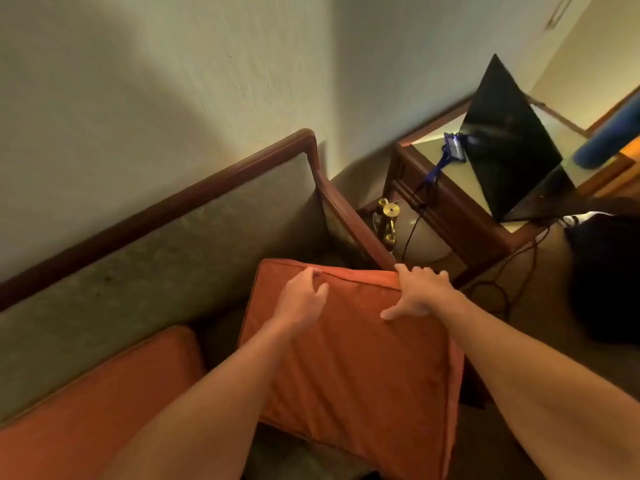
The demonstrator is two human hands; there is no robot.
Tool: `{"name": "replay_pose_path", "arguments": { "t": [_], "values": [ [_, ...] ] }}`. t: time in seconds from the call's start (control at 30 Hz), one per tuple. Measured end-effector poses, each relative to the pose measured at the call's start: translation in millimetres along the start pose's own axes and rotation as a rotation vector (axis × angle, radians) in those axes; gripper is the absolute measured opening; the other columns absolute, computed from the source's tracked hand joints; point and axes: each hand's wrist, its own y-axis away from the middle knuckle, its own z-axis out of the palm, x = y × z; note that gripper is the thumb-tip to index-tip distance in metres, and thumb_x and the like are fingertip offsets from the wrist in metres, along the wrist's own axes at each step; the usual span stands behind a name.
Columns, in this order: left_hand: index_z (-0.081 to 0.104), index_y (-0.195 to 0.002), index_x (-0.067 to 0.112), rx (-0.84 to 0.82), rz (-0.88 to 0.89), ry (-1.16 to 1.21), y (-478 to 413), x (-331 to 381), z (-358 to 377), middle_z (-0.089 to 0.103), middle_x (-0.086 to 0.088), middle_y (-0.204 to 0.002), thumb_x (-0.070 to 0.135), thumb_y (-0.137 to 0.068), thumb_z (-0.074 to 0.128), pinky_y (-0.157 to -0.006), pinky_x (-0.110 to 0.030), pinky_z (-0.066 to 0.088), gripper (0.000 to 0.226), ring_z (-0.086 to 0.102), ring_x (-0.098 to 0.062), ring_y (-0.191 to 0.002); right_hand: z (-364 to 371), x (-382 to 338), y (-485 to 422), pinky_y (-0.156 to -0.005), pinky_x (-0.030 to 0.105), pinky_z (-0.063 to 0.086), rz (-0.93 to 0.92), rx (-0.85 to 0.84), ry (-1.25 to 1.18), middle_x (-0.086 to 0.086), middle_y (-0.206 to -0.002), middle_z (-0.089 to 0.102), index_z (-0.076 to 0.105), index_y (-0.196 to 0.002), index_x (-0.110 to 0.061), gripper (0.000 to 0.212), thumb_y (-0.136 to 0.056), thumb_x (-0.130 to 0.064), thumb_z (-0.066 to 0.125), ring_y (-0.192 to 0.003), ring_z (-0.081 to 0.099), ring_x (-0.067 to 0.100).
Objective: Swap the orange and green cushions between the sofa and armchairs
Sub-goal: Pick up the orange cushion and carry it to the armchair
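1. Orange cushion (349, 362) stands tilted over the right end of the sofa (166, 271), its top edge toward the backrest and its lower corner cut off by the bottom of the frame.
2. Left hand (304, 296) lies on the cushion's upper left face, fingers curled over the piped top seam; the fingertips dip behind the edge, so the grip looks like a light clasp on the seam.
3. Right hand (420, 292) clasps the cushion's upper right corner, thumb spread on the front face and the other fingers hooked over the top edge, their tips hidden behind it.
4. A second orange cushion (100, 400) lies on the sofa seat at lower left, cropped by the left and bottom edges.
5. The sofa's greyish backrest has a dark wooden frame (194, 192); the seat under the held cushion is hidden.
6. Beside the sofa's right arm sits a brass lamp top (388, 220) with a pale shade (427, 240) below it, partly hidden by the wooden side table (446, 202).
7. On that table stands a dark screen (512, 147), with a blue object (453, 150) and a black cable (415, 220) trailing down; what the blue object is cannot be made out.
8. A dark shape (606, 275) at far right is blurred and unidentifiable.
9. No green cushion or armchair is in view.
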Motion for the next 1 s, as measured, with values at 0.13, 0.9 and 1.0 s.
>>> {"name": "replay_pose_path", "arguments": {
  "t": [0.13, 0.9, 1.0],
  "values": [
    [0.051, -0.137, 0.022, -0.015, -0.024, 0.023, 8.7, -7.1, -13.8, 0.058, -0.001, -0.136, 0.041, -0.096, 0.055, -0.102, -0.042, 0.049, 0.045, 0.056, -0.020, -0.122, 20.4, 1.4, 13.7, -0.117, 0.057, 0.017, 0.001, -0.133, -0.028, 0.007, -0.157, 0.037, -0.006, -0.159, -0.026, 0.127, -0.071, -0.054, 0.082, -0.145, 0.033, 0.034],
    [0.021, -0.153, 0.042, -0.286, 0.562, -0.695, 126.6, -56.8, -56.1, 0.042, 0.002, -0.149, 0.101, -0.061, 0.022, -0.118, -0.046, 0.015, 0.109, 0.034, -0.024, -0.138, 125.6, -48.0, 227.4, -0.111, 0.053, 0.026, -0.048, 0.432, 0.010, 0.004, -0.143, 0.035, 0.020, -0.156, -0.030, 0.105, -0.073, -0.082, 0.056, -0.131, 0.033, 0.027],
    [0.008, -0.156, 0.041, -0.282, 0.653, -0.725, 140.3, -71.9, -60.6, 0.039, 0.003, -0.151, 0.102, -0.061, 0.026, -0.118, -0.046, 0.016, 0.115, 0.033, -0.025, -0.138, 134.1, -68.6, 225.7, -0.117, 0.054, 0.018, -0.076, 0.445, -0.062, 0.003, -0.152, 0.035, 0.025, -0.152, -0.021, 0.112, -0.067, -0.087, 0.056, -0.139, 0.032, 0.027]
  ]
}}
